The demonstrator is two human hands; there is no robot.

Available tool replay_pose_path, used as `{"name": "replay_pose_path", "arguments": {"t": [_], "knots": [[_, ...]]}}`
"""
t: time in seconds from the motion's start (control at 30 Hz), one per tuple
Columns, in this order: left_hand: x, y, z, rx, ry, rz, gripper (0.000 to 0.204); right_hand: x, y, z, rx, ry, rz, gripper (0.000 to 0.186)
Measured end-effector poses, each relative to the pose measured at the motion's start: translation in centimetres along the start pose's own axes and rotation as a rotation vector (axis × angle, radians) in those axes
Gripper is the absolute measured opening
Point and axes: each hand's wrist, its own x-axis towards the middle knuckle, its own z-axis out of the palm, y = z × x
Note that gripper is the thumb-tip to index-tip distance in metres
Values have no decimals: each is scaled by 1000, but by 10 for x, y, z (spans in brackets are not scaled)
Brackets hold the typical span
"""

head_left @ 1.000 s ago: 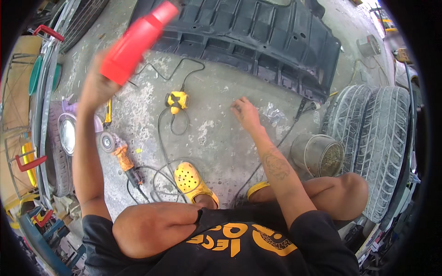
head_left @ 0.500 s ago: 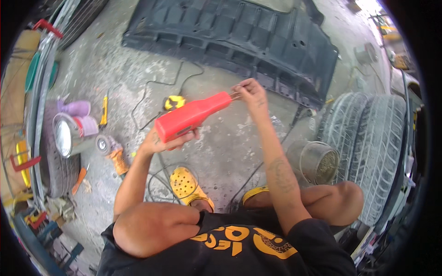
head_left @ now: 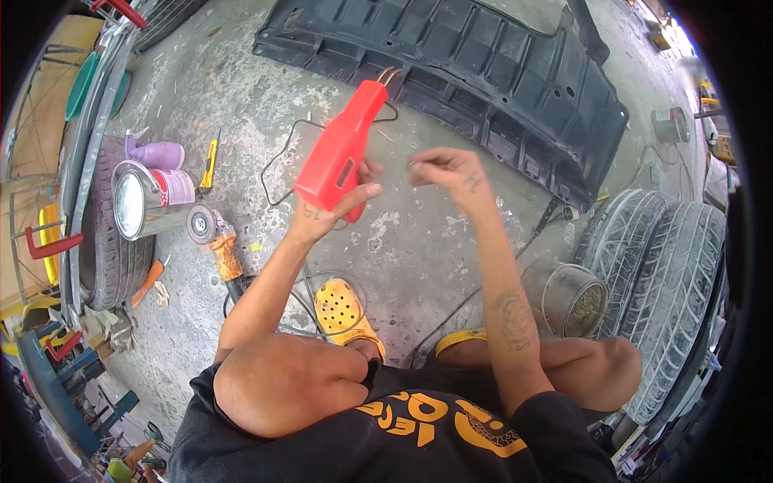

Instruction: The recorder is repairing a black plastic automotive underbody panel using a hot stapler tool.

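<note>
1. Red pistol-shaped heat tool gripped in the left hand, fingers wrapped round the handle, metal prongs pointing far toward the black plastic undertray; tool held in the air above the concrete floor, middle of the scene.
2. Right hand raised just right of the tool, fingertips pressed together as if pinching something very small; too fine to tell what, possibly a thin wire piece.
3. Risk: fingertips of the right hand close to the prong end; likely burn if the tip is hot and the hands drift together.
4. Risk: black cord looping on the floor beneath the tool; snag or tug possible if the tool swings farther out.
5. Risk: small pinched piece easily dropped and lost on the speckled, cluttered floor.
6. Risk: angle grinder lying near the left knee, disc exposed; contact possible with a careless shift of the leg.
7. Count, tools: one red heat tool, one angle grinder, one yellow utility knife at left.
8. Count, containers: one open tin can lying at left, one purple bottle just beyond it, one metal bucket near right, one small can far right.
9. Count, tyres: two side by side at right, one at left.
10. Count, footwear: two yellow clogs, near centre.
</note>
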Motion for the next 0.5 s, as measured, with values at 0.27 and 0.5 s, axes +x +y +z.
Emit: {"name": "replay_pose_path", "arguments": {"t": [0.27, 0.5], "knots": [[-11, 6, 12, 110, 26, -312, 26, -2, 8, 41, -68, -101, 80, 25], [-13, -2, 13, 146, 70, -217, 14, 1, 4, 40, -195, -197, 47, 25]]}}
